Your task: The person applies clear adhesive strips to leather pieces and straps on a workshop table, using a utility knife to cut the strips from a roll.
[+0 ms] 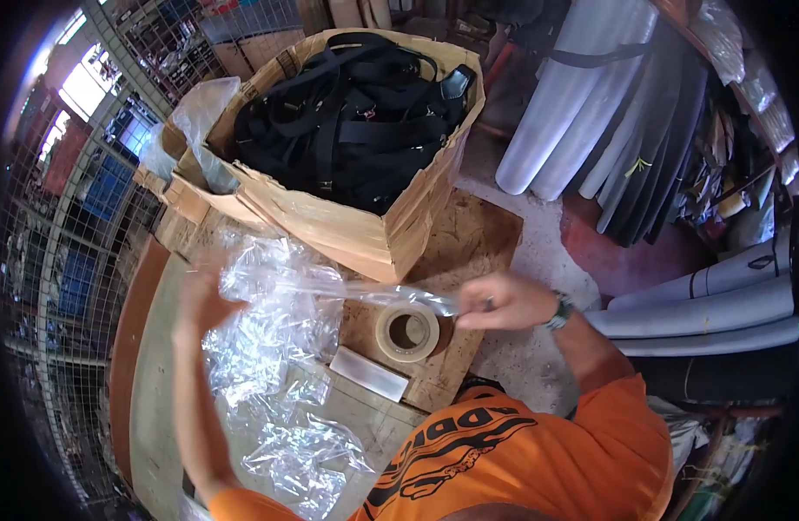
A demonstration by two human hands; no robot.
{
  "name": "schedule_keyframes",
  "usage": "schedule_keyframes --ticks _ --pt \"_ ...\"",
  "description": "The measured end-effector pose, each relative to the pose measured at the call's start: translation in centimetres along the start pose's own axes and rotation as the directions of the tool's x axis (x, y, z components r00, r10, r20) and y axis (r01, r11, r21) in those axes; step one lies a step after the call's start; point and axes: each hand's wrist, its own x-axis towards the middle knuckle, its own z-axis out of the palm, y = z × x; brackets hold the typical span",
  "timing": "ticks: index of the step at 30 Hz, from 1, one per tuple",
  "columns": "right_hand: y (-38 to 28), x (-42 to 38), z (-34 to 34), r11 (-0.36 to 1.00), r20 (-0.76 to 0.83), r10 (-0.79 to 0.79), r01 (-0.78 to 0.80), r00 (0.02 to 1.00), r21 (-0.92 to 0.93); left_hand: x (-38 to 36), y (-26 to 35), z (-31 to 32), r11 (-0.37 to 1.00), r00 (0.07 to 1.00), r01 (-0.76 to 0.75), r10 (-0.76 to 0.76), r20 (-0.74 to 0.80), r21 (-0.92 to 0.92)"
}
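Note:
My right hand (498, 300) is closed, with the end of a clear plastic strip or bag (391, 293) pinched between thumb and fingers. The plastic stretches leftward, above a roll of tape (408, 355) lying flat on the worktable. My left hand (207, 297) is smeared by motion beside a heap of crinkled clear plastic (278, 326); whether it grips anything does not show. A flat, pale rectangular piece (369, 373) lies just below the tape roll.
A large cardboard box (330, 230) full of black strapped bags (356, 130) stands at the table's back. Loose plastic (308, 456) lies nearer me. Wire mesh (69, 347) runs along the left. Long rolls of sheeting (582, 95) lean at the right, with more (703, 304) below.

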Motion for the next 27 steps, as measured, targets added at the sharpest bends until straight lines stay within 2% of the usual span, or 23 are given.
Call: schedule_keyframes --ticks 1,2,3,4,6,8,9,10,11,12,13,14,16,17,18,19,21,22,23,24,25,26,27 --pt "-1.3 1.2 1.1 1.000 0.063 0.023 -0.024 0.998 0.000 -0.6 6.9 -0.4 0.998 1.000 -0.012 0.011 0.018 0.058" --pt "-2.6 2.4 2.2 0.998 0.062 -0.064 0.063 0.996 0.017 -0.8 12.4 -0.9 0.973 0.979 -0.183 0.193 0.062 -0.143" --pt "-3.7 3.5 3.4 0.988 0.070 -0.151 0.149 0.986 0.033 -1.3 16.2 -0.1 0.923 0.946 -0.313 0.324 0.016 -0.222" --pt "-4.2 4.3 4.5 0.956 0.028 -0.277 0.273 0.960 0.109 -1.8 19.0 0.5 0.881 0.900 -0.431 0.434 -0.028 -0.195" --pt "-7.4 4.5 3.0 0.951 0.202 -0.307 0.292 0.930 0.103 -2.0 19.4 -1.0 0.845 0.844 -0.535 0.533 -0.065 -0.007" --pt "-7.8 4.0 0.6 0.974 0.327 -0.221 0.189 0.919 0.129 -1.9 15.5 -3.7 0.903 0.879 -0.415 0.366 -0.306 -0.112" --pt "-7.6 3.5 -0.5 0.981 0.386 -0.185 0.143 0.904 0.134 -2.1 13.4 -5.8 0.934 0.888 -0.345 0.292 -0.356 -0.093" --pt "-6.0 2.8 -1.1 0.979 0.347 -0.196 0.160 0.917 0.129 -2.1 11.1 -7.6 0.960 0.887 -0.270 0.217 -0.407 -0.075" --pt "-4.2 2.0 -1.6 0.976 0.311 -0.207 0.175 0.928 0.127 -1.8 7.8 -8.6 0.975 0.866 -0.210 0.222 -0.449 0.077" --pt "-3.3 1.0 -2.3 0.963 0.299 -0.246 0.197 0.922 0.186 -1.6 5.5 -9.6 0.985 0.868 -0.135 0.168 -0.467 0.105" --pt "-2.4 0.2 -3.1 0.945 0.289 -0.285 0.218 0.914 0.243 -1.4 3.3 -10.5 0.990 0.868 -0.058 0.114 -0.484 0.130" --pt "-1.5 -0.9 -4.1 0.969 0.312 -0.178 0.110 0.933 0.222 -1.4 1.8 -11.4 0.999 0.882 0.021 -0.003 -0.471 0.034" --pt "-0.3 -2.6 -5.5 0.979 0.343 0.046 -0.110 0.938 0.172 -0.1 -4.0 -9.5 0.963 0.860 0.256 -0.185 -0.475 0.089" --pt "0.1 -2.4 -5.0 0.968 0.300 0.103 -0.165 0.948 0.188 0.6 -7.3 -7.4 0.925 0.835 0.362 -0.266 -0.481 0.117" --pt "0.8 -2.1 -4.3 0.955 0.255 0.163 -0.218 0.953 0.203 1.4 -10.4 -4.6 0.857 0.885 0.446 -0.380 -0.269 0.257" --pt "1.4 -1.8 -3.9 0.939 0.210 0.224 -0.268 0.952 0.214 1.7 -13.6 0.2 0.821 0.928 0.372 -0.314 -0.203 0.433" --pt "1.2 -0.3 -1.4 0.984 0.088 0.118 -0.128 0.989 0.125 -0.2 -5.9 3.0 0.843 0.952 0.269 -0.306 0.004 0.466" --pt "1.1 0.8 0.3 0.995 0.031 0.061 -0.063 0.998 0.083 0.8 -3.0 3.0 0.992 0.989 0.099 -0.107 0.106 0.074" --pt "1.6 1.9 1.9 0.982 0.075 0.031 -0.045 0.997 0.184 0.1 1.4 4.6 0.994 0.999 -0.051 0.050 0.008 0.100" --pt "1.8 3.0 3.2 0.959 0.125 0.000 -0.036 0.992 0.282 -0.4 7.7 3.5 0.985 0.990 -0.142 0.143 0.004 -0.100" --pt "-0.3 3.8 4.0 0.947 0.186 0.023 -0.081 0.982 0.310 -0.8 13.5 2.3 0.925 0.950 -0.312 0.310 -0.045 -0.216" --pt "-3.6 4.3 4.2 0.935 0.251 0.044 -0.128 0.967 0.330 -1.4 16.9 3.0 0.886 0.891 -0.453 0.446 -0.089 -0.102" --pt "-5.8 4.5 3.8 0.924 0.307 0.060 -0.170 0.950 0.343 -1.8 19.6 3.0 0.842 0.852 -0.519 0.495 -0.167 -0.150"
